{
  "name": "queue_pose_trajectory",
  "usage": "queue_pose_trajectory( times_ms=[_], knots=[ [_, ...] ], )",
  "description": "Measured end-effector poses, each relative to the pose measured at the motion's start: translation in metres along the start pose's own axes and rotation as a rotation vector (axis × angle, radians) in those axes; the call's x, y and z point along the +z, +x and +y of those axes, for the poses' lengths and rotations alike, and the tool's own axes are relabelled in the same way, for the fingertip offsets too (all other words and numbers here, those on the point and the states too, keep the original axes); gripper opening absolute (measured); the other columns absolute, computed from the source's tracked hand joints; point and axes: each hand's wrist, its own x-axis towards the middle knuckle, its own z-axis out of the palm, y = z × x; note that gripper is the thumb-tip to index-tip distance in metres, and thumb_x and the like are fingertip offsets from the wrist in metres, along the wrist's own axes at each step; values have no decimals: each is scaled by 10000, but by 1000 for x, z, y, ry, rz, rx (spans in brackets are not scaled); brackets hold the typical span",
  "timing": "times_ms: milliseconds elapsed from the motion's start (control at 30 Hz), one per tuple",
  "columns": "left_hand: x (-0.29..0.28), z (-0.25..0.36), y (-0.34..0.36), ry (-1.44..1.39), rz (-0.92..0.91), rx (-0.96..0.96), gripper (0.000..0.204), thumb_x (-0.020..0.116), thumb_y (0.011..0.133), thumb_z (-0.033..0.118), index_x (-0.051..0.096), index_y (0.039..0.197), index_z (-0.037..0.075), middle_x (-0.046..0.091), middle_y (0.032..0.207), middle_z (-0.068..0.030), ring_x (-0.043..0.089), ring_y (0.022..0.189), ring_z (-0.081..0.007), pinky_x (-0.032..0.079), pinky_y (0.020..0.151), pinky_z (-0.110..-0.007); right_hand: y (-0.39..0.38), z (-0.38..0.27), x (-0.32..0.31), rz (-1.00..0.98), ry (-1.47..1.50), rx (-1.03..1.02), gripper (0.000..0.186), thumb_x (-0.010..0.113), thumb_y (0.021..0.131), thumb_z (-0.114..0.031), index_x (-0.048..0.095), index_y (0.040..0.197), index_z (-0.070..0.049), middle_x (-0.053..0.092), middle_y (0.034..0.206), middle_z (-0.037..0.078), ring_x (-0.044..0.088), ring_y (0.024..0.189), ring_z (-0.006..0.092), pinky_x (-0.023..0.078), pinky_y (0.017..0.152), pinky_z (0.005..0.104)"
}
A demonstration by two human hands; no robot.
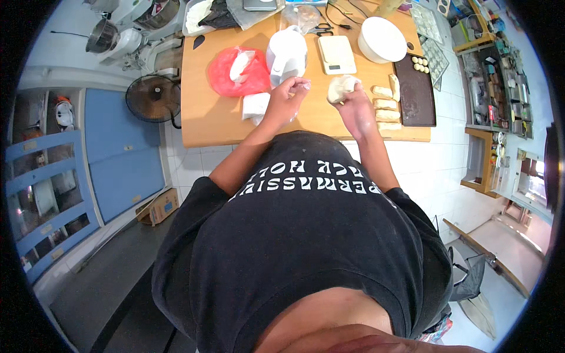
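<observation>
Matt dough was set off by smooth, shiny and crinkled surfaces.
A smooth, wood-toned finish was shown by the tabletop, and a matt, slightly uneven skin was borne by the dough rolls. Smooth white plastic, by its look, was seen in the jug and the bowl, and cream plastic in the scale. Thin, wrinkled plastic film was displayed by the red bag. Dull, marked dark metal was presented by the tray, and shiny metal by the mixer bowl. Matt black cloth was seen in the T-shirt, brown cardboard in the box, and smooth white tile in the floor.
</observation>
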Motion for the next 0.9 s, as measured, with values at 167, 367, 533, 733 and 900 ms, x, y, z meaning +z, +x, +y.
queue_pose_trajectory(
  times_ms=[167, 367, 533, 733, 900],
  knots=[
    [44, 32, 5, 95, -70, 118, 387, 711, 919, 168, 642, 1283, 55, 680, 1023, -34, 627, 957, -122, 464, 799, -275, -3, -25, -10, -26, -170, -20, 504, 633, 951, -17, 407, 1402, -11, 595, 1296, 136, 642, 1120, 230, 563, 916, 416],
    [85, 49, 19, 241, -146, 239, 600, 772, 840, 183, 579, 1392, 47, 674, 1110, -112, 644, 940, -210, 502, 830, -344, 11, -69, -43, 80, -314, 78, 426, 709, 923, -66, 533, 1309, -19, 722, 1091, 99, 702, 915, 154, 572, 801, 317],
    [134, 68, 27, 245, -29, 364, 678, 800, 802, 175, 554, 1422, 54, 647, 1179, -137, 623, 1000, -231, 504, 837, -352, 29, -101, -77, -6, -408, 83, 236, 735, 920, -117, 663, 1126, -26, 741, 984, 43, 673, 829, 85, 511, 715, 243],
    [174, 74, 40, 301, -127, 304, 515, 765, 808, 85, 622, 1298, 17, 672, 1182, -141, 652, 975, -216, 512, 827, -336, 40, -129, -114, -83, -581, 138, 232, 660, 986, -220, 657, 1126, -36, 711, 998, 39, 650, 877, 94, 518, 748, 266],
    [209, 55, 46, 139, 125, 149, 244, 696, 826, -3, 717, 1069, -2, 729, 957, -126, 696, 843, -204, 538, 755, -323, 36, -151, -140, 47, -540, 159, 351, 531, 1057, -328, 573, 1305, -84, 583, 1132, 59, 582, 1089, 177, 547, 841, 359]
  ],
)
